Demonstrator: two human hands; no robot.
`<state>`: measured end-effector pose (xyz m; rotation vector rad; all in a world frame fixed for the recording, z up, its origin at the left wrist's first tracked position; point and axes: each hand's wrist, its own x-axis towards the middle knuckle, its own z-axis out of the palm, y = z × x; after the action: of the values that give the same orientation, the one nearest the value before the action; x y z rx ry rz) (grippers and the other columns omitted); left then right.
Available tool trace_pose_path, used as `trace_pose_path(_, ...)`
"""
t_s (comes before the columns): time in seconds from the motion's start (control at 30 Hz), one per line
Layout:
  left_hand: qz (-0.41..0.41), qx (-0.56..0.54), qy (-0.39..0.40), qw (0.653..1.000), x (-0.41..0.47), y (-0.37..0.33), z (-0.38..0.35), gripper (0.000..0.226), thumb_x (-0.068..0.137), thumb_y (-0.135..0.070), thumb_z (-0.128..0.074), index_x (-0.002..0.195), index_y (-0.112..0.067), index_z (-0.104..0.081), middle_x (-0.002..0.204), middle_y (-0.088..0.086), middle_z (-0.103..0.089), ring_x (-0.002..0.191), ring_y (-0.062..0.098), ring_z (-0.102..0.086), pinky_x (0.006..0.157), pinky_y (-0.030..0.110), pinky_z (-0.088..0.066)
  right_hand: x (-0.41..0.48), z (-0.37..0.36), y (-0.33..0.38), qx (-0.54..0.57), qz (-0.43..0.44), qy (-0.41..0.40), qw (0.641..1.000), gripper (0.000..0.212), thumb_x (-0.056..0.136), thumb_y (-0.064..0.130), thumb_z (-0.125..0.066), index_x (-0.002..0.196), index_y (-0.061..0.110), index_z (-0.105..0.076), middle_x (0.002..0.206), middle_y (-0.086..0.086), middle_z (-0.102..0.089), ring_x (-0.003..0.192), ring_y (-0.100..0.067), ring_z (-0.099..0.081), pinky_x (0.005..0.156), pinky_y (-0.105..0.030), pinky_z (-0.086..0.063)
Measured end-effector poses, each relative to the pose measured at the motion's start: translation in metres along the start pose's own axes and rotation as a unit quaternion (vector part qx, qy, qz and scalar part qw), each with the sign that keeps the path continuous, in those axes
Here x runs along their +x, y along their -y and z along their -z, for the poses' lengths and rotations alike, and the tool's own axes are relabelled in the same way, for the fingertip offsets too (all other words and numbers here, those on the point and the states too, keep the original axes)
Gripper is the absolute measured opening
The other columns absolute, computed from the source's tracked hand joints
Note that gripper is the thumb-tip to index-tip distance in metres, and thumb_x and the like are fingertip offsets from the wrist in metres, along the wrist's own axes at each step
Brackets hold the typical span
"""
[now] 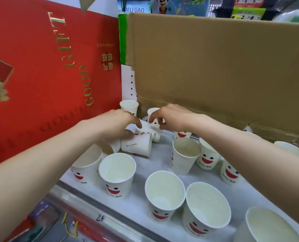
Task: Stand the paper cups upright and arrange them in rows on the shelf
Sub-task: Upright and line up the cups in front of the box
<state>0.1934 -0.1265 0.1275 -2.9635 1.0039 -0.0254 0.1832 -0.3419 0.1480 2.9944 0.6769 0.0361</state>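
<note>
Several white paper cups with red smiling faces stand upright on the white shelf, among them one at the front left and one in the middle. At the back left, two cups lie on their sides: a near one and one behind it. My left hand grips the left end of the rear lying cup, thumb under and fingers over. My right hand pinches its right end with curled fingertips. Two upright cups stand behind the hands.
A tall red gift box walls the shelf's left side. A brown cardboard sheet closes off the back and right. The shelf's front rail carries a price strip. More upright cups crowd the right edge.
</note>
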Motion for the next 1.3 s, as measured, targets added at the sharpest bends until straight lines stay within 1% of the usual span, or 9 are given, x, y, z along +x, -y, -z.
trace_pose_path(0.13,-0.021,0.011,0.041,0.999,0.007,-0.005,-0.003,0.044,0.082,-0.045,-0.066,0.124,-0.038,-0.054,0.121,-0.009,-0.061,0.095,0.016,-0.053,0.075,0.027,-0.038,0.025,-0.005,0.009,-0.016,0.033,0.025,0.999,0.061,0.092,0.006,-0.048,0.138,0.046,-0.042,0.094,0.007,-0.055,0.089,-0.021,-0.055,0.073,-0.041,-0.052)
trace_pose_path(0.2,-0.025,0.012,0.057,0.998,0.007,-0.007,-0.005,0.049,0.079,-0.04,-0.071,0.125,-0.036,-0.054,0.119,-0.009,-0.062,0.099,0.016,-0.055,0.076,0.027,-0.041,0.032,-0.008,0.015,-0.031,0.042,0.055,0.997,0.054,0.096,0.016,-0.047,0.138,0.05,-0.039,0.098,0.005,-0.055,0.092,-0.023,-0.055,0.075,-0.041,-0.052)
trace_pose_path(0.43,-0.046,-0.001,0.045,0.998,0.003,-0.01,-0.007,0.055,0.074,-0.038,-0.076,0.124,-0.036,-0.053,0.114,-0.011,-0.064,0.099,0.013,-0.058,0.082,0.03,-0.049,0.015,0.001,0.011,-0.072,0.023,0.067,0.995,0.03,0.084,0.016,-0.07,0.11,0.03,-0.064,0.09,0.004,-0.053,0.082,-0.022,-0.053,0.063,-0.03,-0.04)
trace_pose_path(0.57,-0.055,-0.004,0.042,0.998,0.003,-0.021,-0.009,0.07,0.074,-0.034,-0.077,0.13,-0.044,-0.038,0.12,-0.008,-0.06,0.101,0.018,-0.056,0.082,0.036,-0.05,-0.012,0.009,-0.003,-0.098,-0.007,0.046,0.994,0.013,0.082,0.022,-0.074,0.087,0.03,-0.066,0.077,0.008,-0.05,0.076,-0.02,-0.053,0.053,-0.027,-0.034)
trace_pose_path(0.73,-0.13,0.024,0.043,0.99,0.003,-0.036,-0.006,0.083,0.075,-0.016,-0.073,0.137,-0.051,-0.029,0.147,-0.012,-0.035,0.119,0.018,-0.05,0.088,0.037,-0.048,-0.046,0.016,-0.024,-0.088,-0.053,-0.001,0.995,0.011,0.083,0.031,-0.073,0.094,0.032,-0.072,0.085,0.006,-0.061,0.077,-0.02,-0.058,0.059,-0.025,-0.037)
trace_pose_path(0.83,-0.148,0.049,0.05,0.986,0.007,-0.042,-0.004,0.063,0.078,-0.013,-0.068,0.128,-0.043,-0.044,0.147,-0.007,-0.035,0.117,0.022,-0.052,0.086,0.036,-0.047,-0.062,0.014,-0.029,-0.05,-0.063,0.006,0.997,0.009,0.081,0.033,-0.074,0.089,0.03,-0.073,0.073,0.012,-0.055,0.069,-0.016,-0.056,0.053,-0.024,-0.035)
trace_pose_path(1.0,-0.165,0.007,-0.019,0.986,0.009,-0.036,-0.002,0.017,0.078,-0.026,-0.071,0.092,-0.027,-0.062,0.101,-0.009,-0.059,0.092,0.013,-0.056,0.071,0.031,-0.045,-0.074,0.006,-0.034,0.022,-0.094,0.061,0.993,0.031,0.084,0.051,-0.068,0.078,0.021,-0.071,0.075,-0.002,-0.065,0.063,-0.018,-0.051,0.057,-0.032,-0.04)
trace_pose_path(1.13,-0.112,-0.033,-0.094,0.989,0.006,-0.034,0.004,0.014,0.082,-0.039,-0.069,0.092,-0.029,-0.068,0.108,-0.013,-0.063,0.092,0.007,-0.055,0.076,0.029,-0.046,-0.079,0.009,-0.032,0.041,-0.099,0.094,0.99,0.036,0.085,0.053,-0.064,0.077,0.019,-0.071,0.077,-0.008,-0.065,0.06,-0.018,-0.043,0.057,-0.032,-0.037)
trace_pose_path(1.3,-0.089,-0.037,-0.062,0.993,0.006,-0.028,-0.011,0.019,0.082,-0.042,-0.068,0.099,-0.033,-0.069,0.108,-0.015,-0.066,0.096,0.012,-0.059,0.078,0.035,-0.051,-0.077,0.015,-0.03,0.069,-0.099,0.124,0.985,0.032,0.083,0.054,-0.066,0.08,0.024,-0.073,0.075,-0.001,-0.066,0.062,-0.015,-0.046,0.058,-0.03,-0.039)
